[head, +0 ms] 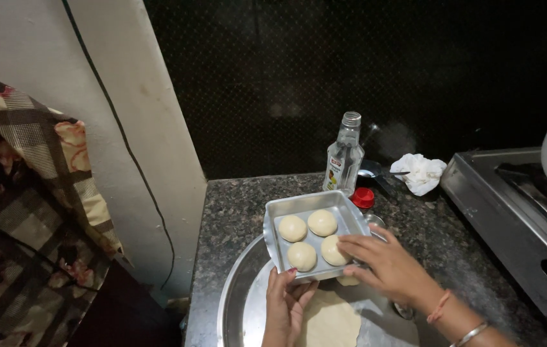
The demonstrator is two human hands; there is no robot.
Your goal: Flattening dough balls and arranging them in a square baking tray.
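Steel tray, four dough balls

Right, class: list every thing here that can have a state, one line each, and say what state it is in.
Bottle: upright, uncapped.
Red cap: off, lying beside the bottle.
Tray: tilted, held over the plate.
Dough balls: four, unflattened, in the tray.
Flat dough: rolled out, on the plate.
Left hand: gripping the tray's near edge.
Right hand: fingers on a dough ball.

- One head-worn view, looking steeply down from close above the granite counter.
- It faces the dark back wall, probably slightly leftward.
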